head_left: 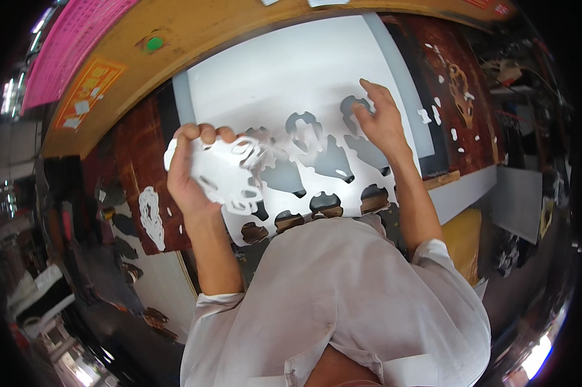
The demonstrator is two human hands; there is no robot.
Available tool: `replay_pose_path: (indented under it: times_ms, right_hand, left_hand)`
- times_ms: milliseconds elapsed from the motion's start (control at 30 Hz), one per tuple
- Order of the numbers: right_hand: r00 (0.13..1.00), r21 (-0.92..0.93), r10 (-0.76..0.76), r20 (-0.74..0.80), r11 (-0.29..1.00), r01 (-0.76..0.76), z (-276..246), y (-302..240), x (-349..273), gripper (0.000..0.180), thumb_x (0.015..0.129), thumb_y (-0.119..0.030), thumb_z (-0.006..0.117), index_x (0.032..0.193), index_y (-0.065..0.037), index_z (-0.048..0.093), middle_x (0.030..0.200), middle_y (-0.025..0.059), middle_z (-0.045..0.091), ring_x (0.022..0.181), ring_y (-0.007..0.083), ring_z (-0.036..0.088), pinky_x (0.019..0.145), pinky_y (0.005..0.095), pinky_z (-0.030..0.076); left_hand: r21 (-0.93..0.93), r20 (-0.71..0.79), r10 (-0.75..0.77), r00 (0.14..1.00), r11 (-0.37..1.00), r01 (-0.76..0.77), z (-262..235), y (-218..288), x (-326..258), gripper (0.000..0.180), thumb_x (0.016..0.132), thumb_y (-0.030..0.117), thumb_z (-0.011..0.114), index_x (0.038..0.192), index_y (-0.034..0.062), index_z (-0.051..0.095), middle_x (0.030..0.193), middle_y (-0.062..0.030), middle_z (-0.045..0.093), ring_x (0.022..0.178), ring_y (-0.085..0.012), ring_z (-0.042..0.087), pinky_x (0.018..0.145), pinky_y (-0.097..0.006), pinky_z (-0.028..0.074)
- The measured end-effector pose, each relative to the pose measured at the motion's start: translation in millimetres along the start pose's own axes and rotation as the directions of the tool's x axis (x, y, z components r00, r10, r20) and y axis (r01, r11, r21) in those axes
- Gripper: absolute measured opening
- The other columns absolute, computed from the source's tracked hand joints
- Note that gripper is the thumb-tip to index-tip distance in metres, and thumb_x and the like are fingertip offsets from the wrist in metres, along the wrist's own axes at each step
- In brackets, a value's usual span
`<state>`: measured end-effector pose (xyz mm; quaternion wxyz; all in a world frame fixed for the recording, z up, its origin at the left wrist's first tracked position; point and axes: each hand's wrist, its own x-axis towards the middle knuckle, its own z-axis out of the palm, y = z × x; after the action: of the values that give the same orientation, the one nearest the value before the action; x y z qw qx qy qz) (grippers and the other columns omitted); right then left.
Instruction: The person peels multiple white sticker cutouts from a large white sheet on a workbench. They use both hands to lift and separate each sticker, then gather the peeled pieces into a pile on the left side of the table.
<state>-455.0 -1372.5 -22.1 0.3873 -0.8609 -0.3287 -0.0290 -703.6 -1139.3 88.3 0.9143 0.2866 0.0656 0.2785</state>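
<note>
While both hands work the same die-cut sheet, entries follow.

Sheet: large white die-cut sheet (291, 71) lying flat across the dark red-brown worktable (142, 148), its far edge against the orange board (194, 29); rows of shaped holes run along its near edge.

Left hand: left hand (189, 169) at the sheet's near left corner, fingers curled shut around a bunch of white cut-out waste strips (229, 174), lifted clear so they stay gathered.

Right hand: right hand (380, 119) nearer the sheet's right edge, fingers slightly spread, tips pressing at the rim of a shaped hole (354, 106), apparently steadying or pushing a piece out.

Loose scraps: small white offcuts (433, 116) scattered on the table past the right edge; a longer white scrap (151, 216) by the left edge.

Containers: none discernible; scraps lie loose or in the fist.
</note>
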Motion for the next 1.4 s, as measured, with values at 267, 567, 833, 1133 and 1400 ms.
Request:
replay_pose_path:
  times_ms: [267,567,833,1133,1400]
  right_hand:
    - [0.759,0.635,0.041,0.649,0.519,-0.571,22.9,-59.7,-39.5,0.078,0.101,-0.027,0.074,0.165,-0.009,0.034,0.150,0.0182,0.057,0.133,0.0304,0.061,0.105,0.0394,0.052]
    - [0.752,0.684,0.146,0.642,0.335,-0.649,42.9,-82.6,-34.9,0.037,0.105,-0.022,0.068,0.136,-0.003,0.065,0.093,0.0059,0.072,0.080,0.0133,0.064,0.078,0.0320,0.051]
    - [0.596,0.555,0.195,0.779,0.226,-0.800,20.2,-109.6,-65.3,0.029,0.106,-0.013,0.057,0.129,0.003,0.067,0.098,0.0079,0.073,0.078,0.0131,0.064,0.079,0.0333,0.058]
    - [0.666,0.564,0.206,0.717,0.390,-0.728,8.2,-106.4,-88.1,0.025,0.107,-0.017,0.065,0.126,0.000,0.064,0.100,0.0087,0.075,0.081,0.0172,0.074,0.076,0.0312,0.062]
    - [0.671,0.583,0.170,0.722,0.374,-0.722,1.5,-98.4,-94.7,0.018,0.102,-0.014,0.068,0.114,0.000,0.069,0.083,0.0049,0.071,0.074,0.0120,0.068,0.064,0.0272,0.055]
  left_hand:
    - [-0.130,-0.087,-0.004,0.996,0.991,-0.007,-11.8,-10.1,5.6,0.017,0.109,0.020,0.050,0.106,0.0083,0.062,0.099,-0.0065,0.063,0.104,-0.0311,0.062,0.094,-0.059,0.053]
    - [-0.051,-0.284,-0.073,0.956,0.997,0.060,-52.1,-13.8,-25.2,0.016,0.108,0.019,0.050,0.106,0.0084,0.061,0.098,-0.0056,0.062,0.104,-0.0319,0.062,0.094,-0.057,0.053]
    - [0.808,-0.274,0.027,0.961,0.548,0.215,-45.4,-38.6,-36.5,0.029,0.103,0.025,0.066,0.117,0.0004,0.067,0.090,-0.0055,0.067,0.084,-0.0156,0.064,0.079,-0.032,0.054]
    - [0.729,-0.427,-0.261,0.866,0.467,0.500,-26.2,-54.4,-36.0,0.033,0.097,0.026,0.070,0.116,-0.0001,0.072,0.089,-0.0057,0.072,0.080,-0.0115,0.061,0.070,-0.028,0.049]
    - [0.313,-0.277,-0.408,0.870,0.818,0.483,-16.6,-59.2,-69.3,0.038,0.096,0.019,0.070,0.125,-0.0036,0.062,0.106,-0.0181,0.075,0.093,-0.0211,0.074,0.078,-0.033,0.061]
